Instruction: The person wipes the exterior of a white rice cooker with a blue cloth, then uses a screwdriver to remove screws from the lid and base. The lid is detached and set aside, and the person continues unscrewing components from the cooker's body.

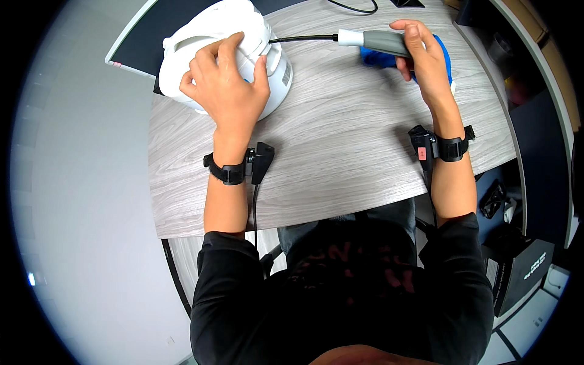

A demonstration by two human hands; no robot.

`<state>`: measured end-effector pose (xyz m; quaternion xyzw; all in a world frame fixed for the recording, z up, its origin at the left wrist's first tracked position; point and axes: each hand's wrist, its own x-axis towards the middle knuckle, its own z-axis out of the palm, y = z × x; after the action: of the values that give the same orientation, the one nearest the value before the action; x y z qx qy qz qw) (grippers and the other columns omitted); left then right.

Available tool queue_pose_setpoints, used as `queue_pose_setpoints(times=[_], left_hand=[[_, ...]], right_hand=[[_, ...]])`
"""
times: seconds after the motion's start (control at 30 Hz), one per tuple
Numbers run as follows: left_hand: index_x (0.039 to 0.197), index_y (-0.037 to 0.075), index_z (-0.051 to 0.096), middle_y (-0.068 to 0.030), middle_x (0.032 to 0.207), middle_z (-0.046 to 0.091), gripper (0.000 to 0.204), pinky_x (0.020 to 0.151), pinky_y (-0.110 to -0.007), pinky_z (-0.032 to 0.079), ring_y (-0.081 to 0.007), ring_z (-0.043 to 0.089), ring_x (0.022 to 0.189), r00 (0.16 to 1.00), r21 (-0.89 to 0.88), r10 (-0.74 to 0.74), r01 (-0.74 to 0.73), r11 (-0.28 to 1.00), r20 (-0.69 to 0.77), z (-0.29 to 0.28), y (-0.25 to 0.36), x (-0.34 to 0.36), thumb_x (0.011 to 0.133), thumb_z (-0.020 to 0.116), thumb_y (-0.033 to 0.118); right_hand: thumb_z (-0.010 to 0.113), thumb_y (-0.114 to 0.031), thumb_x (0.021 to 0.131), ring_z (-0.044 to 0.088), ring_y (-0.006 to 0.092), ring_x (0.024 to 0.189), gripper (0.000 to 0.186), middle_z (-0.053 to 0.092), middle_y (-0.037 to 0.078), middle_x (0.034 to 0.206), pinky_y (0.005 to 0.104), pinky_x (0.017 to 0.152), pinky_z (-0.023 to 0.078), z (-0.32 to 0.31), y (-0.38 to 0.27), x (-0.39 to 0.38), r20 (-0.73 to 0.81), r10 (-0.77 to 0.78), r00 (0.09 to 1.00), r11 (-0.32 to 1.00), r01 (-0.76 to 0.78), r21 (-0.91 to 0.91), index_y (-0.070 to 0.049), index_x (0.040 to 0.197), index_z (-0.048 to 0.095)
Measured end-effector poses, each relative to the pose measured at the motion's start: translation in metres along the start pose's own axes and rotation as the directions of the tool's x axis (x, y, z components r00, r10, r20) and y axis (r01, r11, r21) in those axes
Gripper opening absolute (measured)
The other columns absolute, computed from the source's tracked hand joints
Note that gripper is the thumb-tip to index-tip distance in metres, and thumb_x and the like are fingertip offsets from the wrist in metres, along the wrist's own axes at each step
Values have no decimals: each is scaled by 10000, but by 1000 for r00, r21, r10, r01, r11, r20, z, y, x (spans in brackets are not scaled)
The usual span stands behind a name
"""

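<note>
A white rice cooker point(281, 82) with a carrying handle stands at the far left of the table, seemingly tilted. My left hand point(228, 85) grips its top, fingers bent and spread over the white casing, thumb toward the right side. In my right hand point(423, 58) is a screwdriver point(383, 41) with a grey and white handle and a long black shaft. The fingers close round the handle's end. The shaft lies nearly level and points left, its tip meeting the cooker's side near my left thumb. The exact contact spot is too small to make out.
A blue item point(378, 58) lies on the wood-grain table point(340, 140) behind my right hand. A black cable point(356, 9) curls at the far edge. Dark partitions point(541, 140) border the right side, with a black box point(524, 274) below. Both wrists carry strapped black devices with cables.
</note>
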<state>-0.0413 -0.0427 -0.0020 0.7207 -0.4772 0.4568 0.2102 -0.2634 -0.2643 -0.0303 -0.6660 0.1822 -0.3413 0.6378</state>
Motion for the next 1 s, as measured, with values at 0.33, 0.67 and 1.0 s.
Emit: queue_pose_setpoints(times=[0.33,0.67,1.0], left_hand=[[1186,159,674,-28,1098,601,506,911,-426,272,-219,528,1062,1000,-1,6,-6,1000,-6,1,1,0,726,827,302],[1192,166,676,-30,1090,602,513,920,-415,275,-211,533,1056,1000,8,12,-12,1000,-6,2,0,0,727,828,321],[1207,176,684,-32,1065,599,535,931,-395,275,-199,536,1056,1000,30,15,-15,999,-9,1,-2,-1,725,839,352]], right_hand=[[739,-363,921,549,83,625,497,576,3,722,253,652,465,20,16,0,-84,-338,937,924,347,162,-76,1298,591],[729,-288,926,505,75,590,434,555,-15,711,240,572,413,21,12,-2,-173,-206,963,966,228,118,-65,1277,607],[698,-279,942,496,61,600,422,520,-35,673,213,564,372,4,5,-2,-5,-14,1000,989,14,150,-55,1286,600]])
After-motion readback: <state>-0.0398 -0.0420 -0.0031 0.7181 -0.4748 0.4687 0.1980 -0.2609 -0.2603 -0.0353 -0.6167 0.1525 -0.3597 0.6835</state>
